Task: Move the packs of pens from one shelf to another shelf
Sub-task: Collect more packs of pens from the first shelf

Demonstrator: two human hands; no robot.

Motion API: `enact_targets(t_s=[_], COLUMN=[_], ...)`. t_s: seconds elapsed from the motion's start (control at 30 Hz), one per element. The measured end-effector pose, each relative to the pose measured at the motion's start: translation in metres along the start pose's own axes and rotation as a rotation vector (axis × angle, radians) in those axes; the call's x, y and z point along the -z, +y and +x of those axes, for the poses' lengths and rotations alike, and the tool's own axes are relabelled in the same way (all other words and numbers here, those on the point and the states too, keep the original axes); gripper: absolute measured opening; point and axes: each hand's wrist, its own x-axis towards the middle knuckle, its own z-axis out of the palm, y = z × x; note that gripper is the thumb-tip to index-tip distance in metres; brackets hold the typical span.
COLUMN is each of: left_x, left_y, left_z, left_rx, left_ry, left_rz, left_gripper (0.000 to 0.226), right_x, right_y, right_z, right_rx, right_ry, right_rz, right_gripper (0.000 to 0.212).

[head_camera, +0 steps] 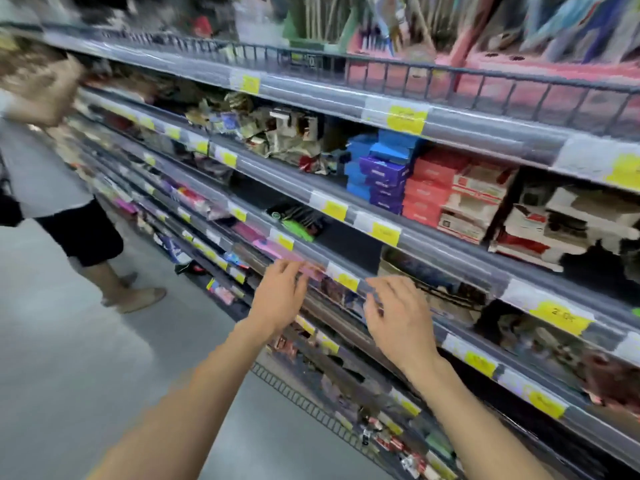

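The frame is blurred by motion. My left hand point(282, 296) and my right hand point(394, 317) are both raised in front of a grey store shelf rail point(398, 299), fingers loosely spread, and neither holds anything. A dark pack of pens with a green end point(299, 220) lies on the shelf above the hands. Pink packs point(277, 251) lie just past my left fingertips. Long dark packs point(332, 306) sit on the shelf between and behind the hands.
Blue, purple and red boxes point(398, 174) are stacked on the upper shelf at right. Yellow price tags point(557, 317) line the rails. Another person point(62, 188) stands at the left in the aisle. A wire rail point(311, 407) fronts the bottom shelf.
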Motion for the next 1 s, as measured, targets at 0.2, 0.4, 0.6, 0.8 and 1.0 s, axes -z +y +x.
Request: enact_targets(t_s=[0.2,0.4,0.6,0.8,1.0], left_x=[0.022,0.023,0.008,-0.015,-0.013], left_y=[-0.093,-0.14,-0.177,-0.192,-0.201], left_z=[0.053,0.145,0.225,0.235,0.245], left_rx=[-0.037,-0.11,-0.236,-0.331,-0.402], left_ry=[-0.2,-0.301,-0.339,-0.346,-0.339], left_rz=[0.279,0.413,0.475,0.408,0.355], left_gripper=[0.06,0.071,0.072,0.066,0.062], right_x=[-0.111,-0.198,-0.262,-0.284,-0.276], right_y=[-0.05,-0.052,-0.045,-0.063,-0.073], right_z=[0.087,0.172,0.215,0.207,0.219], right_rx=[-0.194,-0.383,-0.558,-0.415,-0.571], right_ry=[-0.387,-0.626,-0.631,-0.392,-0.394], right_rz=[0.032,-0.072,-0.075,-0.325,-0.467], right_gripper=[0.049,0.067,0.069,0.042,0.043])
